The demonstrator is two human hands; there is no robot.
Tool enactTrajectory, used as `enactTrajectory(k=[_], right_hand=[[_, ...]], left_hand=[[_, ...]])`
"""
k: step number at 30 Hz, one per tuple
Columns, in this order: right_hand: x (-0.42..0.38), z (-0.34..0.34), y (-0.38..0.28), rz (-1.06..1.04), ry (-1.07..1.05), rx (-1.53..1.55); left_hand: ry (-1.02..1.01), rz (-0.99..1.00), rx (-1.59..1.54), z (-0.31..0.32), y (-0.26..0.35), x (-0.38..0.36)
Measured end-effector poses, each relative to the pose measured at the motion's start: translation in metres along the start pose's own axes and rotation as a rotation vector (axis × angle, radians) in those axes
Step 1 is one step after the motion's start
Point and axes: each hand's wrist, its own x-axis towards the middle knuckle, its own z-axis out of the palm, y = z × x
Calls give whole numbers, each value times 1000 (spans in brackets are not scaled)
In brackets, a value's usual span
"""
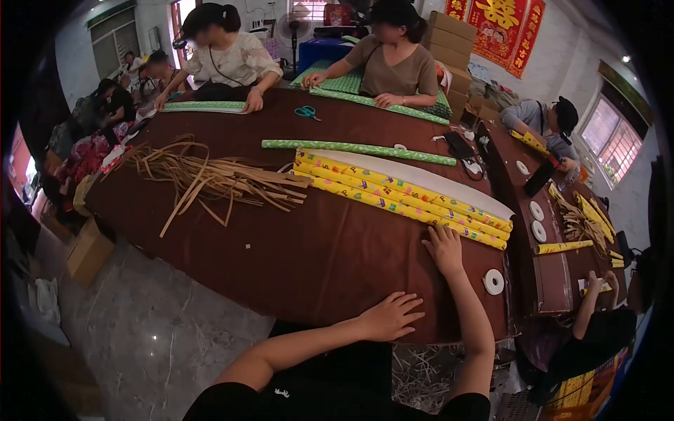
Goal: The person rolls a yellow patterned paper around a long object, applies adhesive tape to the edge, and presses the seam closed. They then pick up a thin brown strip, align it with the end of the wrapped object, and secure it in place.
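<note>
My left hand (391,317) lies flat near the front edge of the brown table (281,259), fingers spread and holding nothing. Farther forward, my right hand (444,251) is open, its fingertips right at the nearest of the yellow patterned paper rolls (400,201). These rolls lie side by side, with a white sheet edge (421,175) showing behind them. To the right of my right hand sits a white tape roll (493,282). A green patterned roll (358,151) rests beyond the yellow ones.
A loose pile of brown paper strips (210,179) spreads over the table's left half. Teal scissors (306,112) lie toward the back. Across the table, two people handle green rolls (382,105). At the right-hand table (554,281), others work beside yellow rolls and tape.
</note>
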Motion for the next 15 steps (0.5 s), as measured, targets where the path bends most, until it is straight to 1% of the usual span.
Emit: enactTrajectory(k=[1, 3, 5, 7, 11, 15], right_hand=[[3, 3, -2, -14, 1, 12], [6, 6, -1, 47, -55, 24], [9, 8, -1, 47, -13, 41], [11, 10, 2, 127, -62, 29], [12, 16, 6, 120, -6, -67], [12, 25, 16, 120, -32, -69]], left_hand=[[5, 12, -1, 1, 0, 0], [14, 0, -6, 3, -2, 0], [17, 3, -12, 6, -2, -1], [8, 6, -29, 6, -2, 0], [5, 19, -26, 4, -2, 0], [-24, 17, -11, 4, -2, 1]])
